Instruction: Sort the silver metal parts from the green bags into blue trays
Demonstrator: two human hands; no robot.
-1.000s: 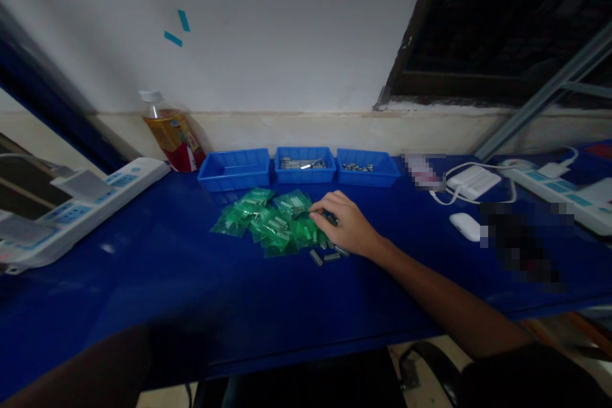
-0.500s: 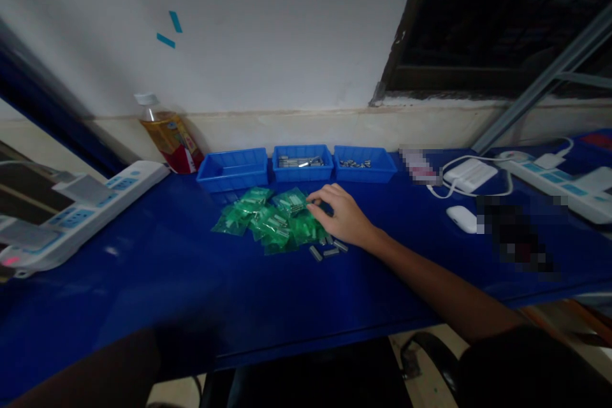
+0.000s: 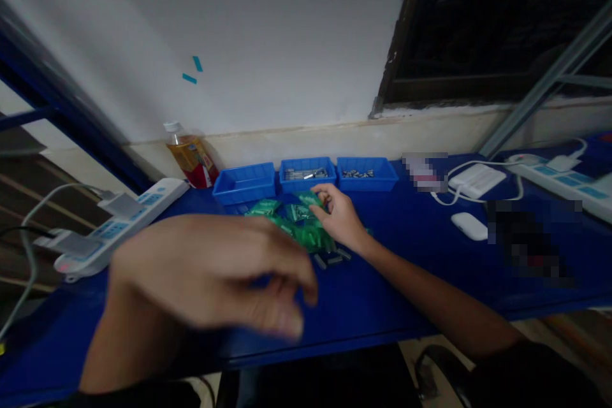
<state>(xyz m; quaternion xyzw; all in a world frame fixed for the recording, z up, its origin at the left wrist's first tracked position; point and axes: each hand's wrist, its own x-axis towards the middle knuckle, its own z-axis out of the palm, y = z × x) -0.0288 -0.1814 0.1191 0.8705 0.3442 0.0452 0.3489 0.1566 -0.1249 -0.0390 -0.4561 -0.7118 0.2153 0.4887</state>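
My left hand (image 3: 210, 268) hovers large and a little blurred in the foreground, its fingers curved and apart from the thumb, with nothing seen between them. Further back, my right hand (image 3: 339, 217) pinches a small green plastic bag (image 3: 310, 198) between thumb and fingers. Beneath it lies a heap of green plastic bags (image 3: 313, 236) with metal pieces inside, partly hidden behind my left hand. Several loose short metal pieces (image 3: 335, 261) rest on the blue table at the near right edge of the heap.
Against the wall stand a bare blue bin (image 3: 245, 184), a middle bin (image 3: 308, 174) of metal rods and a right bin (image 3: 367, 174) of small metal parts. A drink bottle (image 3: 194, 156) and power strip (image 3: 160, 204) are left; a white case (image 3: 468, 227) and cables lie right.
My left hand has come into view from the lower left. My right hand has taken hold of a green bag and raised it slightly. The camera view has shifted a little.
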